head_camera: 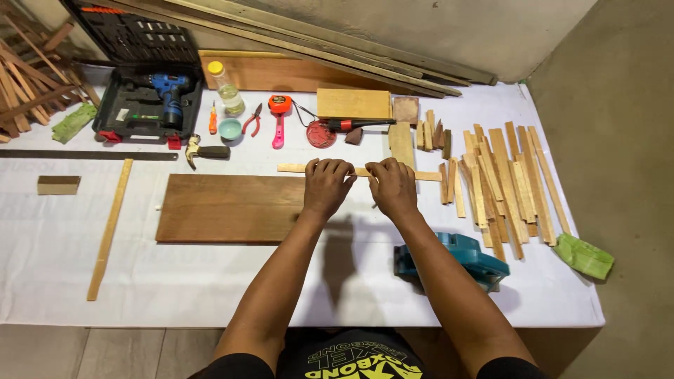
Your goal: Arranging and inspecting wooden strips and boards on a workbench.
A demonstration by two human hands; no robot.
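A thin pale wooden strip [291,168] lies crosswise on the white cloth just beyond a dark brown board [225,208]. My left hand [326,186] and my right hand [392,187] rest side by side on the strip's middle, fingers curled over it and pressing it down. The strip's ends stick out to the left and right of my hands. A teal power tool [456,260] sits under my right forearm near the table's front.
Several loose wood strips [502,182] lie to the right, with a green rag [584,256]. At the back are a drill case [151,98], hammer [203,151], pliers [253,121], tape measure [279,105], bottle [228,90], wood block [353,104]. A long strip [110,228] lies left.
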